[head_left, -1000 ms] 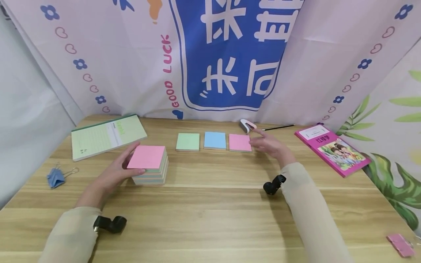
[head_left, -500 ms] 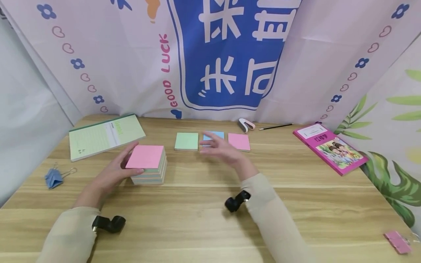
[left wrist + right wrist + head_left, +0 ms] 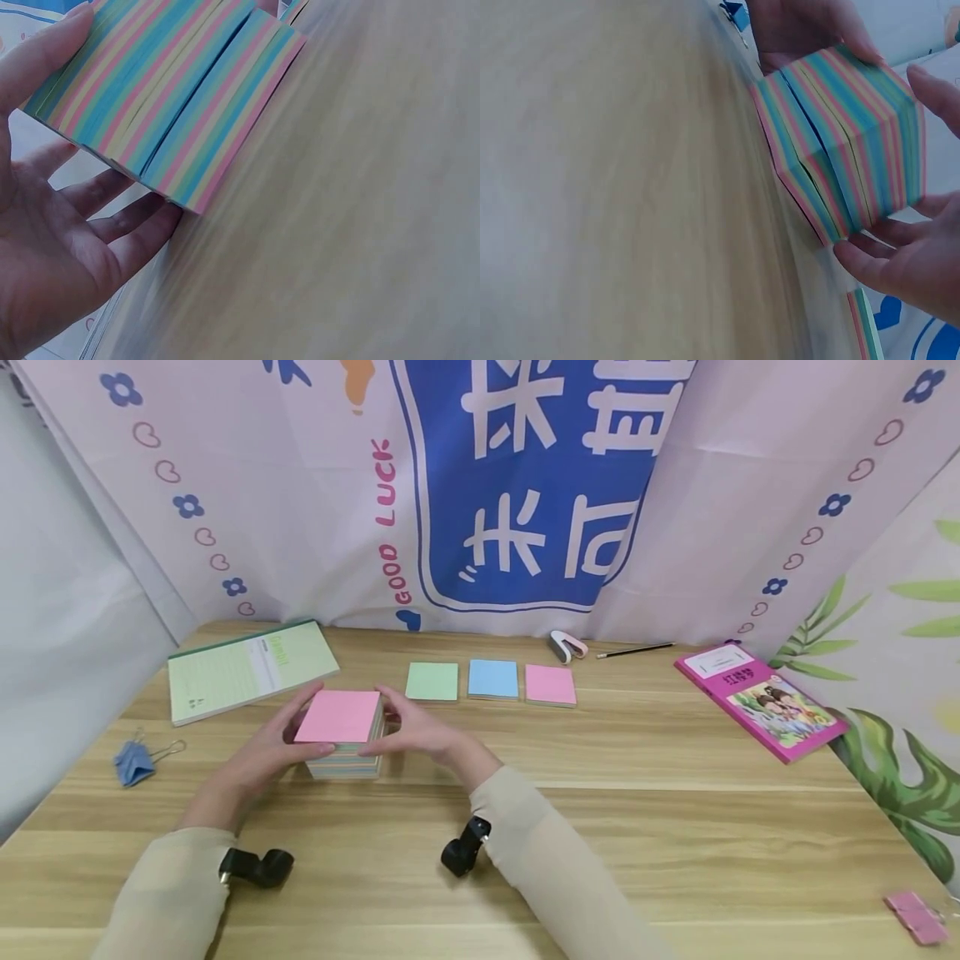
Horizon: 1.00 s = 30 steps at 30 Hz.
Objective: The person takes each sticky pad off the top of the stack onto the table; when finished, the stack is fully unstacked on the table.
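A: Where is the stack (image 3: pixel 337 717)?
B: On the table (image 3: pixel 367 893), left of centre, pink on top. Left hand (image 3: pixel 264 752) grips it, thumb in front, fingers behind. Right hand (image 3: pixel 423 731) curves round its right side likewise; contact of each fingertip unclear.

A: Progress?
B: Judged well along: many sheets gathered in 1 neat stack, thin gap low in its side. Squaring it seems the step in hand. 3 blocks lie outside, in a row: green pad (image 3: pixel 432 681), blue pad (image 3: pixel 492 678), pink pad (image 3: pixel 550 684). Probably what is left.

A: Surface, room?
B: Wood grain. Notebook (image 3: pixel 255 671) back left, blue clip (image 3: pixel 135 765) nearer. Stapler (image 3: pixel 567 646) and pencil (image 3: pixel 636 650) at back; book (image 3: pixel 765 702) right; pink clip (image 3: pixel 917 918) near right. Banner (image 3: pixel 705 527) behind, leaf-print sheet (image 3: pixel 924 768) beyond the right edge.
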Tool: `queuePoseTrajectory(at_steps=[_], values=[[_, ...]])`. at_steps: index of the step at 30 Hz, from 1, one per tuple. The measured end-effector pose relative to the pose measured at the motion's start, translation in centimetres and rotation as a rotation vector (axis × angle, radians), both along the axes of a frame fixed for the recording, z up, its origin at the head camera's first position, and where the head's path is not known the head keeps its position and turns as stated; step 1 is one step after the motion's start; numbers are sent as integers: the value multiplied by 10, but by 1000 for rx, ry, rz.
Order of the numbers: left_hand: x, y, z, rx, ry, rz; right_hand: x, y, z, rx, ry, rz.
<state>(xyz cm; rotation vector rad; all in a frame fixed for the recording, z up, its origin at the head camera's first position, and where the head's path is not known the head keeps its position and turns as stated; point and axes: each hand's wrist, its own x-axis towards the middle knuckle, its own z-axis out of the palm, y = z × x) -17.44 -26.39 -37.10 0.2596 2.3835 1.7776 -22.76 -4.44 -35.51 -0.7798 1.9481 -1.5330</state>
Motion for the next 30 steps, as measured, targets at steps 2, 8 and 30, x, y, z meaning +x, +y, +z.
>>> queuePoseTrajectory(at_steps=[2, 8, 30], values=[[-1, 1, 0, 1, 2, -3, 1, -4, -2, -13, 32, -18], [-2, 2, 0, 36, 8, -30, 2, 1, -4, 17, 53, -105], [0, -2, -2, -181, 47, -26, -21, 155, 9, -513, -379, -157]])
